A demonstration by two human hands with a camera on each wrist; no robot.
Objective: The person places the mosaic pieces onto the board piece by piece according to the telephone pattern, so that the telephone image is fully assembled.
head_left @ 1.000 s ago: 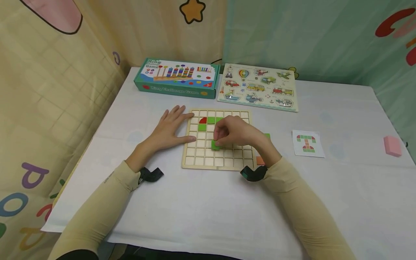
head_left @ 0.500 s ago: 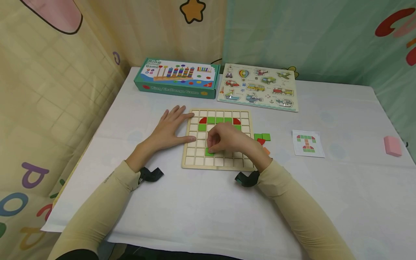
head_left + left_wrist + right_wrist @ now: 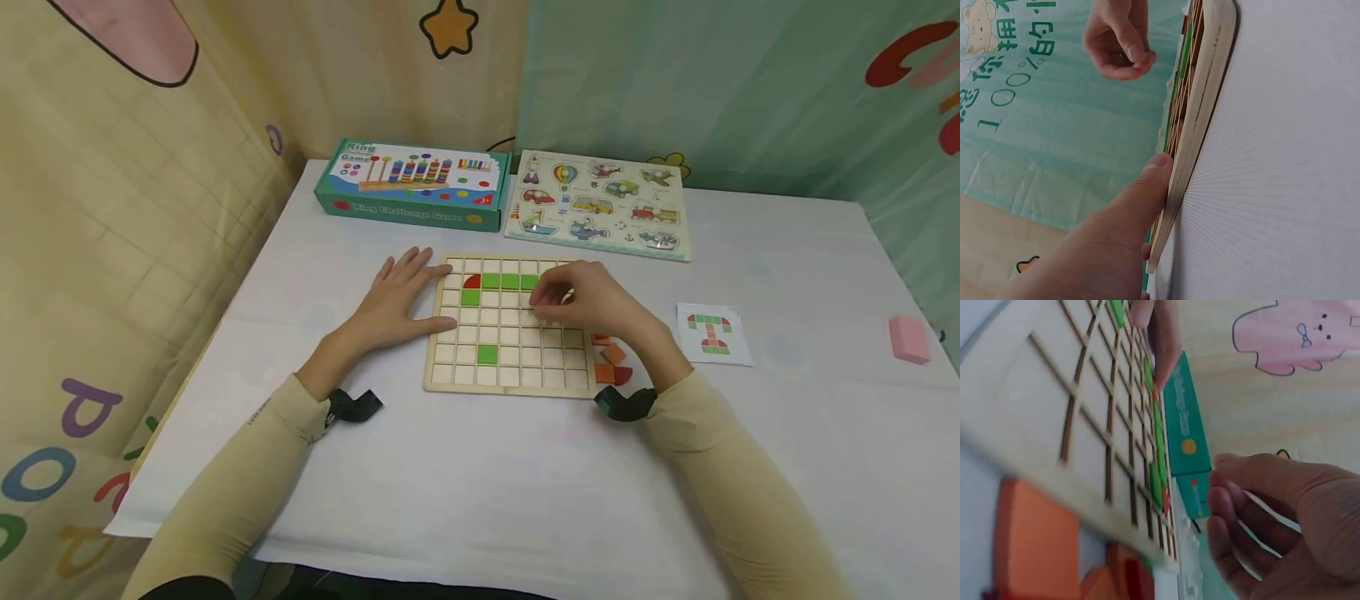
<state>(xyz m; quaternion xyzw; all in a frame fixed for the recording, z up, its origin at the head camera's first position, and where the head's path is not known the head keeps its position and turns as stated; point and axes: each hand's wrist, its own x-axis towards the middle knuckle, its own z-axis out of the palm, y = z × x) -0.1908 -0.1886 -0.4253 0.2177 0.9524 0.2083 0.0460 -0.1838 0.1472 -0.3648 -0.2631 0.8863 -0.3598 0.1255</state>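
My left hand (image 3: 393, 308) lies spread at the left edge of a wooden grid board (image 3: 510, 337), its thumb (image 3: 1141, 194) against the rim in the left wrist view. My right hand (image 3: 588, 296) is raised over the board's right side, fingers loosely curled, with nothing seen between them in either wrist view. A single green square tile (image 3: 487, 354) sits in a lower cell. Green tiles (image 3: 510, 282) form a row higher up, beside a red quarter-round tile (image 3: 472, 282); another green tile (image 3: 470, 297) is below it. The right hand covers part of the pattern.
Loose orange tiles (image 3: 612, 354) and a red tile (image 3: 622, 375) lie by the board's right edge. A pattern card (image 3: 714, 333) is farther right, then a pink block (image 3: 909, 339). Behind stand a green game box (image 3: 408, 212) and a vehicle picture puzzle (image 3: 600, 204).
My right hand moved a green tile left across the lower board, let go of it in a cell, then moved up and to the right. The left hand stayed in place.
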